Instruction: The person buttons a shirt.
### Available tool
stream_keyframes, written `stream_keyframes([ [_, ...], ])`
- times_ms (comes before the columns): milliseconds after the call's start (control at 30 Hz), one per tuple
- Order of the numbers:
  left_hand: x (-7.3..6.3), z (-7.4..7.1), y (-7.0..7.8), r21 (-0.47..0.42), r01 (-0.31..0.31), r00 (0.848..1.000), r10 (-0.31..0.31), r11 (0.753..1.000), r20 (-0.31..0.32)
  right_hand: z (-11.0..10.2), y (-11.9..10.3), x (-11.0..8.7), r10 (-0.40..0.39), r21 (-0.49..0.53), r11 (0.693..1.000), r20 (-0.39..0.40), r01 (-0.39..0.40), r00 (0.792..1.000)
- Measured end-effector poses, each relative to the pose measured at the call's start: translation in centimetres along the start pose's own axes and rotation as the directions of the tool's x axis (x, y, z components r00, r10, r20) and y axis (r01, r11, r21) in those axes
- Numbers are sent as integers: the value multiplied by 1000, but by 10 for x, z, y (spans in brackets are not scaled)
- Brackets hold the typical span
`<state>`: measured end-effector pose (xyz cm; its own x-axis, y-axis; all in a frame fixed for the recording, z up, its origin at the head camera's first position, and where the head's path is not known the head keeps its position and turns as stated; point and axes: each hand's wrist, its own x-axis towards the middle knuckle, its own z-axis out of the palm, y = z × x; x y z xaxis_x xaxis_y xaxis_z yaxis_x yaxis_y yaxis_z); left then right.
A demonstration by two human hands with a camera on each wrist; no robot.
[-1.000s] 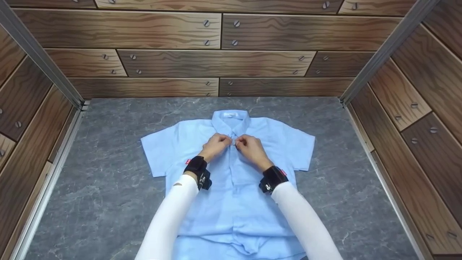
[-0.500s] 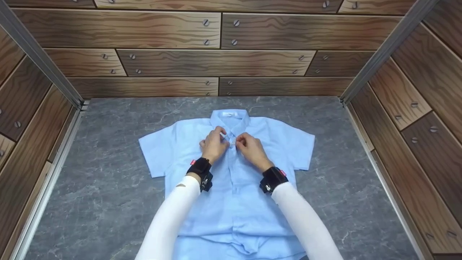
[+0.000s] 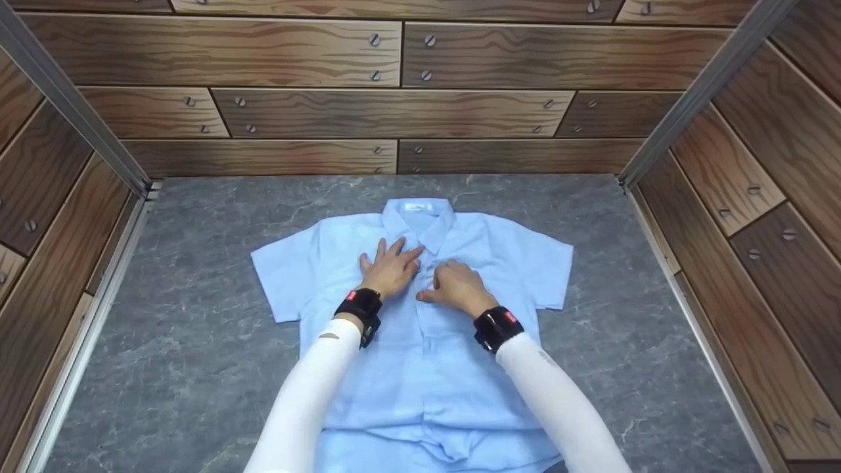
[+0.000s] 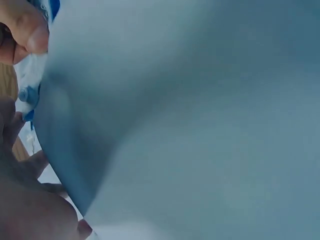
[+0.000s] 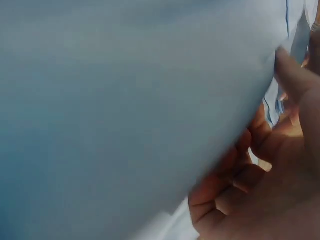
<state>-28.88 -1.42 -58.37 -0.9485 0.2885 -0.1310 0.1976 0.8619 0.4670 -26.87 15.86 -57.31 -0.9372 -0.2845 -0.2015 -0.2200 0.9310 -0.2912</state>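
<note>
A light blue short-sleeved shirt [image 3: 374, 348] lies front up, its collar [image 3: 402, 222] pointing away from me. On its left chest side, as seen in the head view, my left hand [image 3: 389, 268] rests with fingers spread, beside the front placket just below the collar. My right hand [image 3: 456, 286] is across the placket, fingers loosely bent and thumb stretched toward the placket; in the right wrist view the thumb [image 5: 295, 80] reaches the cloth edge, apart from the fingers. A small blue button [image 4: 27, 94] shows in the left wrist view. Blurred cloth fills most of both wrist views.
The shirt lies on a dark grey marbled surface [image 3: 197, 295]. Wood-patterned panels [image 3: 302, 52] stand behind and at both sides, with metal rails [image 3: 709, 92] at the corners. The shirt's lower part [image 3: 453, 440] is creased.
My left hand stops pinching at the placket and spreads its fingers on the shirt. My right hand parts its pinch, its thumb now stretched out and slightly nearer to me.
</note>
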Motion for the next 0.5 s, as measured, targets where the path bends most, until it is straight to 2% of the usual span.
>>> stream_keyframes([
  [200, 5, -1, -4, 77, 45, 997, -50, 996, 65, -4, -1, -4, 8, -74, 997, 103, -1, 995],
  [300, 9, -2, -4, 120, 66, 994, -75, 991, 77, -4, -1, -4, 3, -72, 997, 118, 6, 993],
  [400, 14, -1, -4, 166, 83, 992, -97, 983, 80, -3, 2, -4, -14, -22, 1000, 64, 16, 998],
  [500, 17, 3, -5, 196, 98, 993, -110, 976, 52, 0, 7, -7, -36, 14, 999, -57, 37, 998],
])
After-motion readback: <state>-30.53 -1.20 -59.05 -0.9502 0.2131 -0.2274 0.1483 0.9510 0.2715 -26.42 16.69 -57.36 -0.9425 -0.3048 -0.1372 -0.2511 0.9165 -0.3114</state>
